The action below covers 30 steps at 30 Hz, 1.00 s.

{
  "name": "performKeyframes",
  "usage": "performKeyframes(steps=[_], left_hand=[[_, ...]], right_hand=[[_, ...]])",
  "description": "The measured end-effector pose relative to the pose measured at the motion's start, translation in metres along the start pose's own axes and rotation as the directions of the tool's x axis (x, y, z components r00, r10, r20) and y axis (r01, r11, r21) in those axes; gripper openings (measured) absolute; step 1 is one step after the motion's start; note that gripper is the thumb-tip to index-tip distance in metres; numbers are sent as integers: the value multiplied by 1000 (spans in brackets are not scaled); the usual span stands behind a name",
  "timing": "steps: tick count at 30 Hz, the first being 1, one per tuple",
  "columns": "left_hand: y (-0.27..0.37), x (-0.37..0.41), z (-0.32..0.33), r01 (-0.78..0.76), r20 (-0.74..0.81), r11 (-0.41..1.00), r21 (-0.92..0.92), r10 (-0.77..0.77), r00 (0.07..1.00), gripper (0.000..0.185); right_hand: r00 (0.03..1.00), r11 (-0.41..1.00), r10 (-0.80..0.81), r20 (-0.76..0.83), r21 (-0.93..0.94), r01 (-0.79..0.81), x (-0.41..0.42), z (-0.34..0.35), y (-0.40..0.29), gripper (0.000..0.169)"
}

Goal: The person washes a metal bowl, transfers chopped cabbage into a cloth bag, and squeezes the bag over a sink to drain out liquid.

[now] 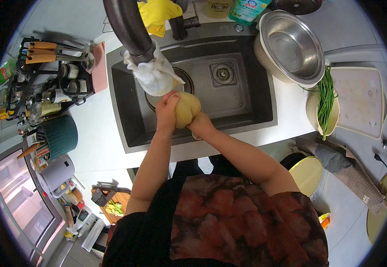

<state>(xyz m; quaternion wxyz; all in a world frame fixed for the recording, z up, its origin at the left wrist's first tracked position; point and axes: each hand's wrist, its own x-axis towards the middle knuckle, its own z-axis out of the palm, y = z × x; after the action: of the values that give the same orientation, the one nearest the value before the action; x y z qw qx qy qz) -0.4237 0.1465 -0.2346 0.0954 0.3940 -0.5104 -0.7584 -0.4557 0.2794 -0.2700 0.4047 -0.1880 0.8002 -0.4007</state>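
Over the near left part of the dark sink basin (207, 93), my left hand (166, 111) and my right hand (202, 125) hold a rounded yellowish object (187, 108) between them. A crease runs down it; I cannot tell exactly what it is. My left fingers wrap its left side, and my right hand supports it from below right. Just above hangs the black faucet spout (130, 30), its end wrapped in a wet-looking white cloth (153, 75). Behind the cloth, a dark circular rim (190, 81) in the sink is partly hidden. Farther right lies the drain (223, 74).
Stacked basins with a steel one on top (288, 48) overlap the sink's right corner. Green stalks (326, 100) lie over a cream bowl (310, 110). Left stand a utensil rack (53, 71) and a dark green container (61, 137). Behind the faucet hangs a yellow cloth (160, 15).
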Motion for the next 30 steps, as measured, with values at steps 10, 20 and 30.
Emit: performKeyframes(steps=[10, 20, 30], left_hand=[[-20, -1, -3, 169, -109, 965, -199, -193, 975, 43], [-44, -56, -25, 505, 416, 752, -424, -334, 846, 46], [-52, -56, -8, 331, 312, 771, -544, -181, 933, 41]], right_hand=[[979, 896, 156, -130, -398, -196, -8, -10, -5, 39], [994, 876, 64, 90, 472, -99, -32, -39, -30, 26], [964, 880, -58, 258, -443, 171, -55, -31, -61, 34]])
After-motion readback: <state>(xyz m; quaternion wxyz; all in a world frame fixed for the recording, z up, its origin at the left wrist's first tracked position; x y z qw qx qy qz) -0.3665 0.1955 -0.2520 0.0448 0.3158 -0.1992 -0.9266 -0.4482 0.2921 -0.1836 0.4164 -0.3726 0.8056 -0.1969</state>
